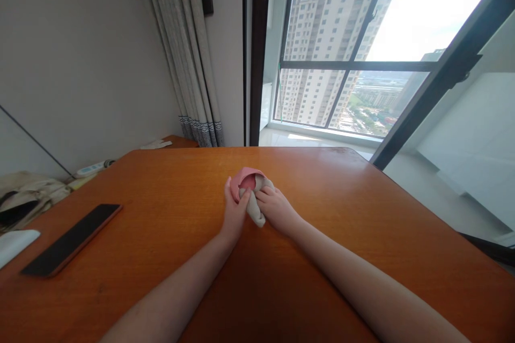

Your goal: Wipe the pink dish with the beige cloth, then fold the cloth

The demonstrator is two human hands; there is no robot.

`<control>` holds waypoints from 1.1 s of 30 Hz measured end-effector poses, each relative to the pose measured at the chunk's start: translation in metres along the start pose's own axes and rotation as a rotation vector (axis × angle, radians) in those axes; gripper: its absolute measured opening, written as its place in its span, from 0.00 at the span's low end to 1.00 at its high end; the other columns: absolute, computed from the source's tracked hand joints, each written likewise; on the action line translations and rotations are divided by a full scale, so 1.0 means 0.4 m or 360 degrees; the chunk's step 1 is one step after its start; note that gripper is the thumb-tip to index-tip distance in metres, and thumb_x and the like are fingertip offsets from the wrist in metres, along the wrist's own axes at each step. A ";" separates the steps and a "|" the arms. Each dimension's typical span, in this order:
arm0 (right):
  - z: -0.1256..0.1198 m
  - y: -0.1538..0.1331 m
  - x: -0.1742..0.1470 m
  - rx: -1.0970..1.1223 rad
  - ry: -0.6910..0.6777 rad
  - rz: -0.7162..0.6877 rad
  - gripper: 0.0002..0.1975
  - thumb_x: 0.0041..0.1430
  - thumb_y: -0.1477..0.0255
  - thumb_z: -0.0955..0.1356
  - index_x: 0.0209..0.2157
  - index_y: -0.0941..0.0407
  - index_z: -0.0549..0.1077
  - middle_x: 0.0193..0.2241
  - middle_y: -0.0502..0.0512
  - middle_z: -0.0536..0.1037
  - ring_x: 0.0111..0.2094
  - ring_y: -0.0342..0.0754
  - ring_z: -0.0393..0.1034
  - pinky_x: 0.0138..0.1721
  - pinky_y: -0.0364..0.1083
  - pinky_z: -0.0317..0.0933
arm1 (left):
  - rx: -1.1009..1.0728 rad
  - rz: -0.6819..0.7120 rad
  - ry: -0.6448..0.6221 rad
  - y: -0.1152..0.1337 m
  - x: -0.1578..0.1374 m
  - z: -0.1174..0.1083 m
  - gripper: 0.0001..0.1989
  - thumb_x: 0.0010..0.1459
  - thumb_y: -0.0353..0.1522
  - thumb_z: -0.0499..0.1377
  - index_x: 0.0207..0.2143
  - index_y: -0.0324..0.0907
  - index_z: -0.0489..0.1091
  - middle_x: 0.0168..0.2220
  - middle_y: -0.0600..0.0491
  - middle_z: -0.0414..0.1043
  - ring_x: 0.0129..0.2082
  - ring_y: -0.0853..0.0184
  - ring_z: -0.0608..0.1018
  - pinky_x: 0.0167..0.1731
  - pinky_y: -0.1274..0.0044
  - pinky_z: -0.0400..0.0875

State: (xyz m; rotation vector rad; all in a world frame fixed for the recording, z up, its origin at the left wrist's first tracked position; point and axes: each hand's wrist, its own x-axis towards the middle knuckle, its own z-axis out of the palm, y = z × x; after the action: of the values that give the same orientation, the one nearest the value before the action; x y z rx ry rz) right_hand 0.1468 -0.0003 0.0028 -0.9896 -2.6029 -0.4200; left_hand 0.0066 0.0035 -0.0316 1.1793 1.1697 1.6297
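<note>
Above the middle of the table, my left hand [235, 204] is closed around the left side of a small pink bowl-like vessel [238, 178]. Its opening is tilted toward me, and my left thumb lies by the near rim. A light grey-beige cloth [254, 211] is bunched at the right part of the opening, with one end hanging down in front. My right hand [276, 206] grips this cloth at the vessel's right side, fingers curled into the folds. The fingertips of my right hand are partly hidden by the cloth.
The brown wooden table [161, 241] spreads around both arms. A long dark flat object [72, 241] lies on its left part, with a white item [16, 244] beside it. Beyond the left edge are a power strip [90, 170] and crumpled fabric [28, 190]. A window stands behind.
</note>
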 end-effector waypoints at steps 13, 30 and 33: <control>-0.001 0.024 -0.011 -0.0047 0.0145 -0.0092 0.08 0.62 0.74 0.62 0.33 0.57 0.72 0.32 0.55 0.71 0.38 0.48 0.61 0.38 0.47 0.55 | -0.0193 -0.0146 0.0024 0.023 -0.018 0.009 0.32 0.52 0.43 0.58 0.56 0.46 0.51 0.51 0.46 0.64 0.47 0.63 0.72 0.45 0.72 0.69; 0.000 0.037 -0.013 -0.0021 0.0183 -0.0099 0.08 0.61 0.76 0.62 0.37 0.57 0.73 0.33 0.56 0.72 0.41 0.49 0.60 0.41 0.48 0.56 | -0.0088 0.0020 -0.0148 0.021 -0.016 0.005 0.33 0.52 0.39 0.59 0.57 0.45 0.50 0.56 0.46 0.60 0.55 0.61 0.66 0.54 0.69 0.61; -0.017 0.038 -0.009 0.0005 0.0127 -0.0093 0.08 0.61 0.76 0.62 0.37 0.56 0.73 0.33 0.56 0.72 0.42 0.49 0.61 0.40 0.48 0.57 | 0.0052 0.0042 -0.0094 0.035 -0.005 -0.003 0.29 0.53 0.41 0.57 0.56 0.43 0.55 0.56 0.46 0.60 0.57 0.59 0.64 0.56 0.67 0.57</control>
State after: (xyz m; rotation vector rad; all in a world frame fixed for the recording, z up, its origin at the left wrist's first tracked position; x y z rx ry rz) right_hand 0.1611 0.0060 0.0098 -0.8797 -2.5649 -0.4603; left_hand 0.0049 -0.0023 -0.0188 1.2597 1.1517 1.5899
